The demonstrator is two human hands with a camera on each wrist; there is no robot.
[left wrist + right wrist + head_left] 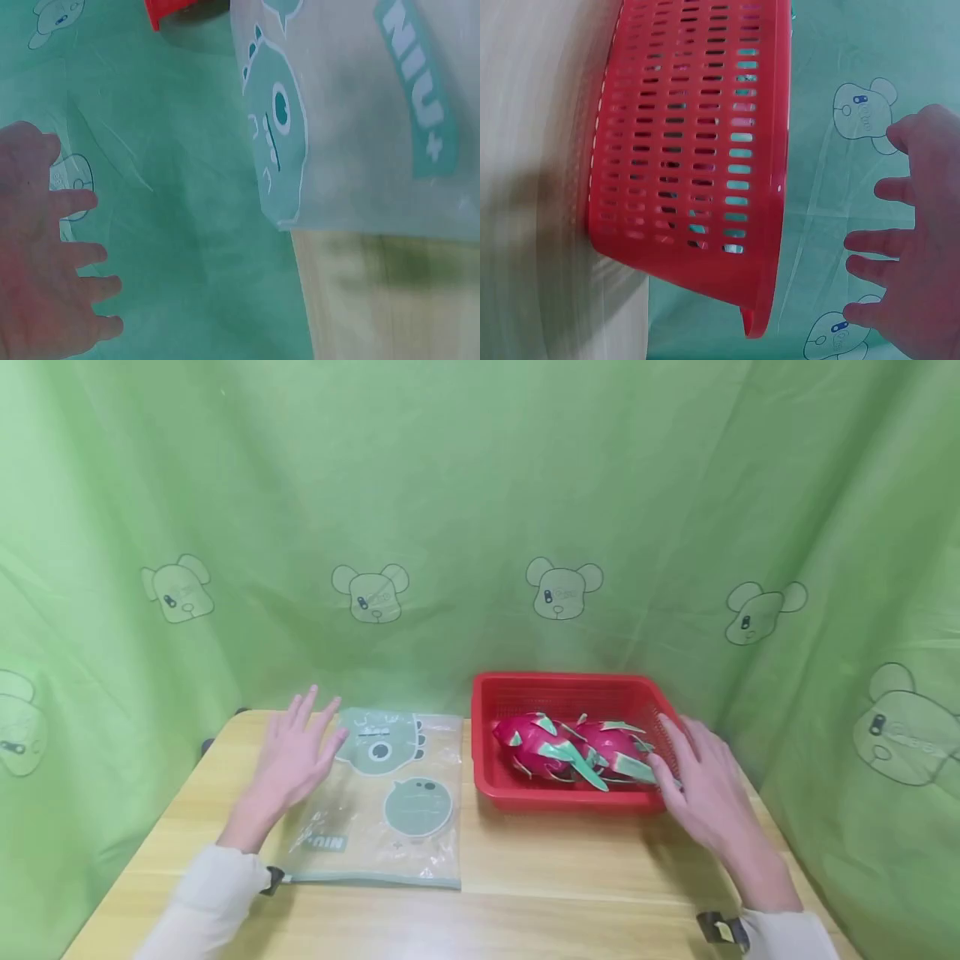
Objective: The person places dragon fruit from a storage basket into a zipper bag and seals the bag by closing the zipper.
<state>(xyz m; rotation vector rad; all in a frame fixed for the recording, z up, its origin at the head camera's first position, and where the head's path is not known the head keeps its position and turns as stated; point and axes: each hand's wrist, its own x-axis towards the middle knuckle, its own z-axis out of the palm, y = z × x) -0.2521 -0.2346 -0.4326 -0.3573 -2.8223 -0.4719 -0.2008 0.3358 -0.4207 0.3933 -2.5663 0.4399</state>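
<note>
Both hands empty, fingers spread. Left hand [294, 760] hovers over the far-left corner of the bag [390, 802]; right hand [705, 785] is at the right rim of the basket [487, 727], fingertips near the closest dragon fruit [618, 752].

Looks like the approach step: nothing gripped yet. Next move likely calls for the right hand to close round a fruit and the left to pin or open the bag.

Bag lies flat on the table [562, 877], just left of the basket, long axis near-to-far. Both fruits lie side by side in the basket, long axes roughly left-right.
</note>
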